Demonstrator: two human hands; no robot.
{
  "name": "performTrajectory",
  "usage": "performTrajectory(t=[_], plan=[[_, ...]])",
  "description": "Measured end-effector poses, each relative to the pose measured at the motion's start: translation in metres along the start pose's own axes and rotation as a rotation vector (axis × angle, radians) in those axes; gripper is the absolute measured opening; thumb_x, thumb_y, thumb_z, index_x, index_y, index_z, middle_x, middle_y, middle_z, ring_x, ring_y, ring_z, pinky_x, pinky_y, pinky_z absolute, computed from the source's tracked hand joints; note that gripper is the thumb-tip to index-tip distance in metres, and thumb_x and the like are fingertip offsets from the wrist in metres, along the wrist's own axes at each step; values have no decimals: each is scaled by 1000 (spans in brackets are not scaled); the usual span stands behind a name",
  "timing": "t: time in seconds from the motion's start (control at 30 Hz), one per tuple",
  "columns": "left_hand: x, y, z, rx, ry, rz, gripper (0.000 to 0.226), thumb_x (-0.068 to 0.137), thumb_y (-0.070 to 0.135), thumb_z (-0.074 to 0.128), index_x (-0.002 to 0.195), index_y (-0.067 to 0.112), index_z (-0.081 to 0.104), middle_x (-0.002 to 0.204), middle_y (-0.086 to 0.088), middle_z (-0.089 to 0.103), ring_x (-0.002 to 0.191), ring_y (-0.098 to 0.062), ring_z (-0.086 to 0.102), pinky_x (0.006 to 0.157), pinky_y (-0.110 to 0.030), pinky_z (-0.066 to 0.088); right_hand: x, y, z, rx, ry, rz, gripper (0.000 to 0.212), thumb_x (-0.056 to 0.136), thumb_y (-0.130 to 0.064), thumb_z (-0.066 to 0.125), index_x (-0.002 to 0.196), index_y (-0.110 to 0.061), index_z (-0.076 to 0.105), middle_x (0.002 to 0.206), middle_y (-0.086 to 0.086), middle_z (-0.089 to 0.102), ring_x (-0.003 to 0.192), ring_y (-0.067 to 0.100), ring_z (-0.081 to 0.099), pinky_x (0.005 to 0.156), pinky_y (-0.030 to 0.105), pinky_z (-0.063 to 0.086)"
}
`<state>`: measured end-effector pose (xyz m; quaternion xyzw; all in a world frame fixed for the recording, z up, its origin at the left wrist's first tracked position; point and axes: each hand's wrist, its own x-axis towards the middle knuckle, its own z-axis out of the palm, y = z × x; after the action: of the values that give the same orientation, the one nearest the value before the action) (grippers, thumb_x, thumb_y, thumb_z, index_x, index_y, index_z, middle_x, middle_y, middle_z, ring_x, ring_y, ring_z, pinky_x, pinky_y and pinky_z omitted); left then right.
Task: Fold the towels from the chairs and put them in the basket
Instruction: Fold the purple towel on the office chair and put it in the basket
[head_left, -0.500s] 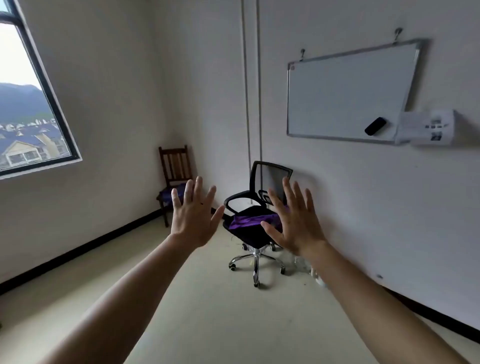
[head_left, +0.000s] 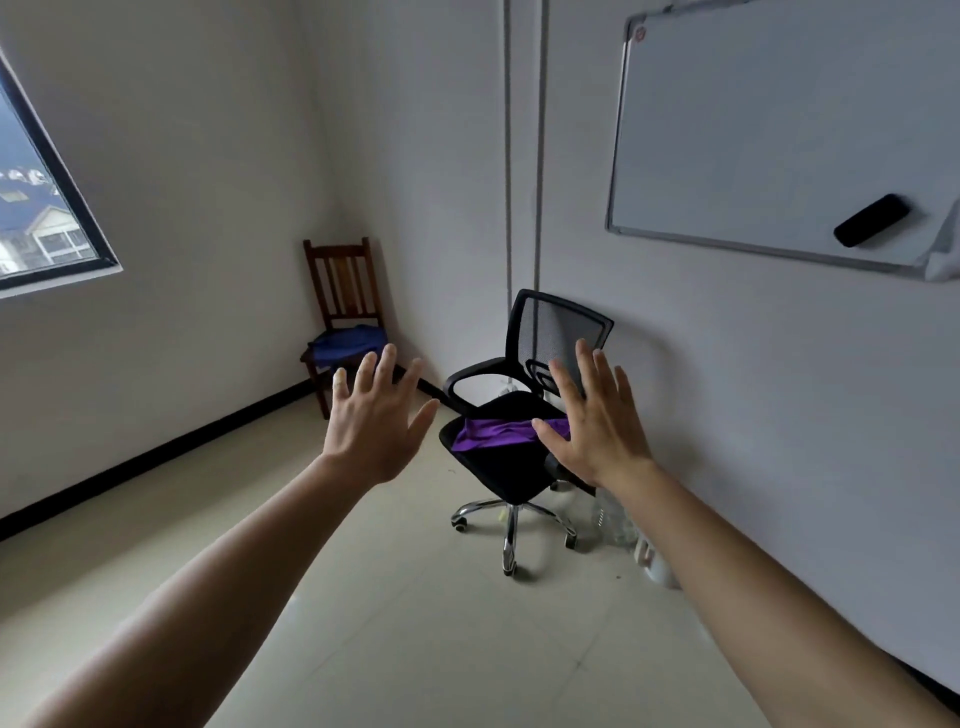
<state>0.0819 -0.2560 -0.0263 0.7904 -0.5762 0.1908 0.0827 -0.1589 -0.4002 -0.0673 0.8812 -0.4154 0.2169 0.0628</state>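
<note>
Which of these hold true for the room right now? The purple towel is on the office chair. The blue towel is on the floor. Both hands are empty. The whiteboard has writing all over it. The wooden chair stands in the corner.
1. The purple towel lies on the seat of the black office chair: true.
2. The blue towel is on the floor: false. It lies on the seat of the wooden chair.
3. Both hands are empty: true. The left hand and right hand are spread open, holding nothing.
4. The whiteboard is covered in writing: false. Its surface looks blank, with a black eraser on it.
5. The wooden chair stands in the corner: true.
</note>
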Motion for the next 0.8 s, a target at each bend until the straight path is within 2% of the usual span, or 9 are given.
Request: performTrajectory(t=[0.13,0.2,0.47,0.6,0.8], plan=[[46,-18,68,-22,-92,-15,65,98,58,28,152,23,28,162,-13,20,147,-34,20,117,-57,18,50,7,66,-2,-131,-19,82,90,-49,58,157,-16,24,166,20,3,153,41,10,122,53,11],[81,-32,101,-32,-103,3,64,98,58,30,152,23,29,161,-13,22,147,-35,23,116,-58,20,89,13,95,-32,-143,-39,81,90,-46,60,157,-16,26,166,20,3,152,41,11,122,53,12],[274,-82,185,-51,-124,75,64,99,58,26,152,22,28,161,-13,21,145,-34,24,113,-58,25,259,52,154,-100,-162,29,72,97,-39,51,158,-18,18,167,18,-3,154,37,-1,125,50,6],[346,-85,224,-59,-155,132,62,99,57,25,150,23,28,160,-11,23,144,-32,26,112,-57,28,309,73,180,-106,-174,57,67,95,-31,54,155,-16,28,166,20,8,153,38,7,125,51,13],[419,-74,326,-123,-274,168,60,99,55,30,149,22,30,159,-12,24,143,-33,31,111,-53,31,360,117,272,-85,-272,123,60,92,-26,57,147,-11,41,160,21,26,149,41,21,121,51,22]])
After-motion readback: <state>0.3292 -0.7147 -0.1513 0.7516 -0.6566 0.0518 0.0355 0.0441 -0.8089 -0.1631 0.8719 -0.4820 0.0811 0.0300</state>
